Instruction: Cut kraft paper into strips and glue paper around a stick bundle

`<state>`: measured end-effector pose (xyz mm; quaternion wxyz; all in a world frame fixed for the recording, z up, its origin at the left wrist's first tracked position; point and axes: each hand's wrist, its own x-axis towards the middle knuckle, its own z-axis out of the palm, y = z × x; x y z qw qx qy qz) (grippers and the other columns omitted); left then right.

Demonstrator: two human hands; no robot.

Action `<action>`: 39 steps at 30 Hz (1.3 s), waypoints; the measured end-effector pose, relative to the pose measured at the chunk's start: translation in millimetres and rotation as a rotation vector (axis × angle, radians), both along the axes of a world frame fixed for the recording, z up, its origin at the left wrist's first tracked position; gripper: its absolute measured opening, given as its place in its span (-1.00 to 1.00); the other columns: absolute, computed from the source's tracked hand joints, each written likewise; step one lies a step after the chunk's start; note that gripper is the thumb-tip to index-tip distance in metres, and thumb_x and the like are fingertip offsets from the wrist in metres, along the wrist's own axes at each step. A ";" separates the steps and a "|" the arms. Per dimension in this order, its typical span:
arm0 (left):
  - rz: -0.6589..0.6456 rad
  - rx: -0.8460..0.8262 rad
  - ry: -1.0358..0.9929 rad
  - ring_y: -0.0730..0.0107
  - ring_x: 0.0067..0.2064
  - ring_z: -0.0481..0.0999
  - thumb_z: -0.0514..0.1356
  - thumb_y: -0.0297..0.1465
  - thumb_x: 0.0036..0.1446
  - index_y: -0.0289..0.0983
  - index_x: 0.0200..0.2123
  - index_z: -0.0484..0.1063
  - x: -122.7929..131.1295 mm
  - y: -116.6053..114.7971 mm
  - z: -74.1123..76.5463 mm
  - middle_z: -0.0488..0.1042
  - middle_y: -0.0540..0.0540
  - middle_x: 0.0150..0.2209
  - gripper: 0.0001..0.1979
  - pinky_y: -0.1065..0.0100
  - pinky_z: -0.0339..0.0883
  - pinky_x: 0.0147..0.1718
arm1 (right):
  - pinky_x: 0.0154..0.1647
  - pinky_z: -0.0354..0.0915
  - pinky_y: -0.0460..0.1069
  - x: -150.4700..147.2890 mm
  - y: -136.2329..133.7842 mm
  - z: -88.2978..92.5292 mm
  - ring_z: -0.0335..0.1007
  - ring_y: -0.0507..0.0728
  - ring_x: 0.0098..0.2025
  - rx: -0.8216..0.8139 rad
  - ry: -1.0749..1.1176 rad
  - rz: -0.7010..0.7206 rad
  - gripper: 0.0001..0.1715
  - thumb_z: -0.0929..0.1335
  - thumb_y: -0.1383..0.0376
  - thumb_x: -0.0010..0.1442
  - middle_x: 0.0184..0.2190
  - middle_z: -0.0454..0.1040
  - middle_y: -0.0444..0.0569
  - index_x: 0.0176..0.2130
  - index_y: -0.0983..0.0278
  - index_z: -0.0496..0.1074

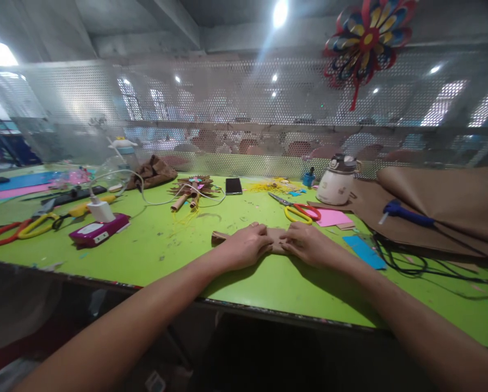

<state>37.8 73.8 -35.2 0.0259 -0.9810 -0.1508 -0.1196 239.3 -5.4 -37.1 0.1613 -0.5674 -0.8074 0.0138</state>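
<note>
Both of my hands rest on a strip of brown paper [277, 239] lying on the green table [158, 245]. My left hand [247, 244] has its fingers curled over the strip's left part, and the strip's end [218, 237] sticks out beyond it. My right hand [307, 242] presses down with bent fingers on the right part. The two hands nearly touch over the middle of the strip.
Yellow-and-red scissors [297, 211], pink paper [333, 218] and blue paper [364, 251] lie by my right hand. A white jug [337, 182], a phone [233, 185], brown paper sheets [439, 201] with a blue tool [405, 213], cables, a charger [100, 209] and more scissors [19, 228] surround.
</note>
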 end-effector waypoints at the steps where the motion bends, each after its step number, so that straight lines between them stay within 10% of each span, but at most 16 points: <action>1: -0.001 -0.012 0.001 0.31 -0.27 0.34 -0.04 -0.33 0.32 -0.29 -0.28 0.52 0.2 0.4 0.7 0.38 -0.14 -0.31 -0.65 0.33 0.20 -0.31 | -0.34 0.11 -0.04 0.0 -0.9 1.5 0.25 0.09 -0.34 -0.007 0.011 0.022 -0.73 0.26 0.23 0.27 -0.34 0.36 0.03 -0.25 0.30 0.51; 39: 0.110 -0.151 -0.062 0.31 -0.27 0.41 0.08 -0.30 0.25 -0.32 -0.31 0.52 2.5 15.6 0.8 0.40 -0.14 -0.31 -0.73 0.34 0.26 -0.28 | -0.36 0.12 -0.05 7.8 6.5 -1.2 0.32 0.11 -0.35 -0.003 0.015 -0.026 -0.75 0.28 0.30 0.26 -0.35 0.45 0.08 -0.25 0.32 0.54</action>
